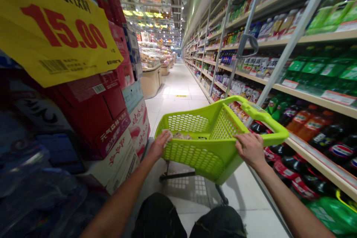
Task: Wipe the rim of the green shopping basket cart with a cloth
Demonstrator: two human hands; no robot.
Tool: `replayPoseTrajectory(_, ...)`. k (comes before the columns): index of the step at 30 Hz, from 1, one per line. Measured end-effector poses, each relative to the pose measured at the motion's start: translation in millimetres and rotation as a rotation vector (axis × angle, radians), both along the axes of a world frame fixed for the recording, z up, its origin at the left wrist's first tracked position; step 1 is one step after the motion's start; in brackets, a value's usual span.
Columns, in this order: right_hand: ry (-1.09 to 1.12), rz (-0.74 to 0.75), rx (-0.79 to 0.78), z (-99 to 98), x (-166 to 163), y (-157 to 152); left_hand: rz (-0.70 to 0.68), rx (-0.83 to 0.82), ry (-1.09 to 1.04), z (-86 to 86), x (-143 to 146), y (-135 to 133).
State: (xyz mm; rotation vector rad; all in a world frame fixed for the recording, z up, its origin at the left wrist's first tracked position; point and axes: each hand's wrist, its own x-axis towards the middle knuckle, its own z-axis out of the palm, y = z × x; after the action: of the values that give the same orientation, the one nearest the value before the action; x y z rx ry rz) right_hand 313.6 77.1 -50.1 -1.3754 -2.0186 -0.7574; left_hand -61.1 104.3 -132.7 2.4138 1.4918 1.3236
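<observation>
A lime-green plastic shopping cart (195,156) stands sideways in front of my knees, its handle (264,121) to the right. My left hand (161,144) is closed over the near rim at the cart's left end; something pale shows by its fingertips, too blurred to name. Near the handle end, my right hand (250,149) grips the same rim, fingers curled over the top. Inside the basket lies a small brownish-grey item (182,136), partly hidden by the near wall, with a dark patch to its right.
Shelves of bottled drinks (312,67) line the right side, close to the cart handle. Stacked drink cartons (111,115) and a yellow price sign (64,29) crowd the left. A tiled aisle (178,81) runs ahead past round display stands (150,80).
</observation>
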Motion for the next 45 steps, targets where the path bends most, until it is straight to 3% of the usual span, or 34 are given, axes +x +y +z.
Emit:
replayPoseTrajectory(2,0.031,-0.047,0.006,-2.7,-4.8,3.0,0.106,0.0,-0.033,-4.9,-20.3,-3.8)
replayPoseTrajectory(4,0.03,-0.089,-0.006,-4.7,-12.1,5.6,0.133,0.002,-0.038,-8.1,-10.5,-6.8)
replayPoseTrajectory(8,-0.078,-0.098,-0.052,-6.1,-19.6,8.6,-0.063,0.035,0.017,-5.1,41.0,-4.9)
replayPoseTrajectory(10,-0.103,-0.086,-0.061,-6.3,-18.3,8.8,-0.1,0.027,0.031,-3.5,41.6,-3.9)
replayPoseTrajectory(15,-0.069,-0.093,-0.056,-8.9,-23.4,5.8,0.162,0.005,-0.107,-8.7,11.5,-2.8)
replayPoseTrajectory(17,-0.052,-0.101,-0.05,-9.8,-30.3,4.9,0.163,0.03,-0.115,-8.1,32.4,0.3)
replayPoseTrajectory(20,-0.034,-0.108,-0.048,-9.8,-37.6,5.2,0.001,0.035,-0.043,-1.3,83.1,6.1)
replayPoseTrajectory(22,-0.03,-0.098,-0.057,-9.2,-38.0,5.9,-0.089,0.016,-0.001,2.8,96.4,8.4)
replayPoseTrajectory(24,-0.032,-0.079,-0.075,-8.7,-36.4,5.9,-0.074,-0.006,0.004,3.1,81.3,8.5)
replayPoseTrajectory(28,0.007,-0.066,-0.096,-8.2,-37.0,3.3,0.152,-0.002,-0.096,-2.9,32.5,5.3)
replayPoseTrajectory(30,0.034,-0.07,-0.104,-7.7,-39.9,1.4,0.165,0.013,-0.1,-4.0,39.5,3.8)
replayPoseTrajectory(35,0.01,-0.016,-0.149,-6.0,-38.1,-1.7,-0.125,0.072,0.024,1.7,101.1,5.1)
replayPoseTrajectory(37,0.003,0.006,-0.169,-5.2,-32.8,-1.7,-0.104,0.065,0.001,0.9,95.6,7.2)
replayPoseTrajectory(42,0.118,0.025,-0.172,-4.7,-28.3,-0.8,0.126,-0.022,-0.175,-5.9,57.1,11.3)
replayPoseTrajectory(45,0.29,0.164,-0.178,-10.5,-43.3,-7.3,-0.015,-0.067,-0.24,3.7,89.0,5.0)
